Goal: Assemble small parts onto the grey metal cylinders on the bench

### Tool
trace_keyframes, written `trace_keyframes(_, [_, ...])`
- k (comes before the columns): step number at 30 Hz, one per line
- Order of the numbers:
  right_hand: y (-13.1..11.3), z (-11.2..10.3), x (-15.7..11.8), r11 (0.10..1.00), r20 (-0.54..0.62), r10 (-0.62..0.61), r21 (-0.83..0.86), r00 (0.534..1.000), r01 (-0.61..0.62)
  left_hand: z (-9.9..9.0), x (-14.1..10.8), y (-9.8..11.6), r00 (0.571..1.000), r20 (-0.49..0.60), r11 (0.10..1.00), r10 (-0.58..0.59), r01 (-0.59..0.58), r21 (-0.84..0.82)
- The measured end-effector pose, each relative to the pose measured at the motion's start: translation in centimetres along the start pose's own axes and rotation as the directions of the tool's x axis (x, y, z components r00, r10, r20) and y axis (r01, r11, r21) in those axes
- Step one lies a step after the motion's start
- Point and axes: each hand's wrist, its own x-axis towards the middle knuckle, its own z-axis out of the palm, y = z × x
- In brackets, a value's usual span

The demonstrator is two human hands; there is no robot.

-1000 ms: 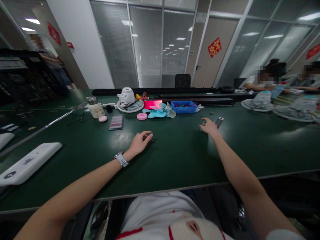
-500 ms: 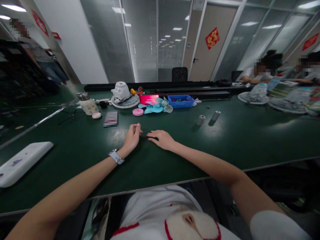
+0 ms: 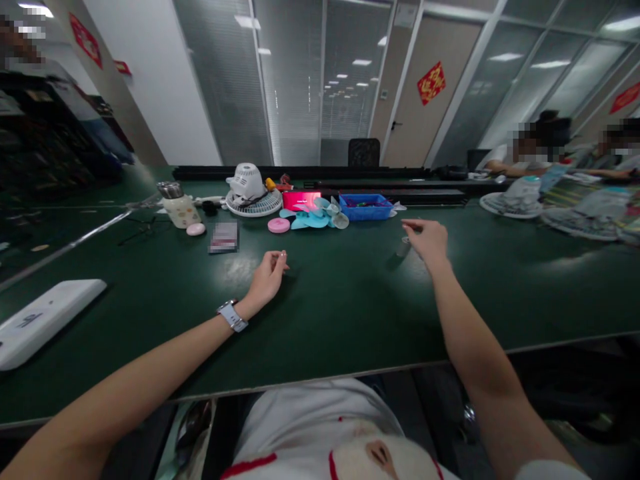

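Observation:
My left hand [image 3: 267, 275] rests on the green table, loosely curled. Its thumb stands a little apart from the fingers, and no held object shows. Further right, my right hand [image 3: 427, 241] is stretched forward with its fingers pointing left. The fingertips hover just above a small grey metal cylinder [image 3: 403, 247], which stands upright on the tabletop. Thumb and forefinger are slightly apart with nothing visible between them. A second cylinder is hidden behind my right hand.
At the back are a white fan part [image 3: 246, 183], a pink round piece [image 3: 279, 225], light blue fan blades [image 3: 316, 217] and a blue bin [image 3: 365, 208]. A patterned bottle [image 3: 180, 205] stands left, and a white case [image 3: 53, 320] lies near the left edge. People sit at the far right.
My right hand has moved from beside the left hand to the right, up to the metal cylinders, and now covers one. My left hand stays almost where it was.

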Motion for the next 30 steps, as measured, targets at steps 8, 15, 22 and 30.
trace_keyframes(8, [2.8,0.6,0.7,0.994,0.115,0.084,-0.075,0.99,-0.076,0.0,-0.1,0.3,1.0,0.007,1.0,0.018,-0.018,0.003])
trace_keyframes(15, [3.4,1.0,0.8,0.986,0.127,0.113,-0.133,0.985,-0.096,0.0,-0.2,0.4,1.0,0.018,1.0,0.015,-0.015,-0.009])
trace_keyframes(22, [4.8,1.8,1.2,0.988,0.33,0.154,-0.063,0.931,-0.141,-0.1,-0.2,0.2,0.999,0.038,1.0,0.006,-0.006,-0.019])
trace_keyframes(30, [-3.3,2.4,-2.6,0.913,0.366,-0.195,0.406,0.91,0.032,-0.3,-0.6,2.4,0.974,0.133,0.978,0.181,-0.192,0.075])
